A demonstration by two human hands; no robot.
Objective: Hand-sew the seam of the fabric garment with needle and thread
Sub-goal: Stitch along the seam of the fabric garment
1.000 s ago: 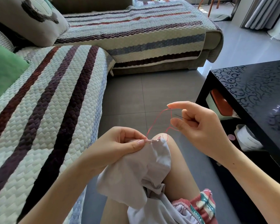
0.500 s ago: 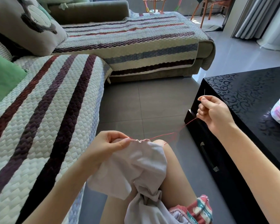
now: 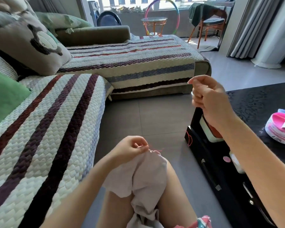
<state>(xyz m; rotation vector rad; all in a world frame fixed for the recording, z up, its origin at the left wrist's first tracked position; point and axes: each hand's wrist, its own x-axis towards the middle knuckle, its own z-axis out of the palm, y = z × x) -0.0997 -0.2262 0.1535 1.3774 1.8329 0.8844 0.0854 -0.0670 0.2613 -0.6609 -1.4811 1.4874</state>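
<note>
Since a moment ago my right grip (image 3: 209, 97) has climbed higher and farther from my knee, pulling the red thread (image 3: 189, 139) long behind it, while my left grip (image 3: 130, 148) has stayed put at the seam. To my left runs the sofa (image 3: 56, 122) under its quilted striped cover. To my right stands the black counter (image 3: 257, 102), with a pink-lidded tub (image 3: 280, 127) on its far side. The pale garment (image 3: 138, 176) is draped over my bare knee, between sofa and counter, its gathered edge uppermost. My left grip is narrow, thumb and forefinger pinching that top edge just beside the last stitches. My right grip is raised above the counter's near corner, well apart from the cloth, fingers curled in and thumb pressed to forefinger on the thread. The needle is too fine for me to make out. A loop of thread hangs in front of the counter's edge, below my right wrist, and a short pink stretch shows at the seam.
</note>
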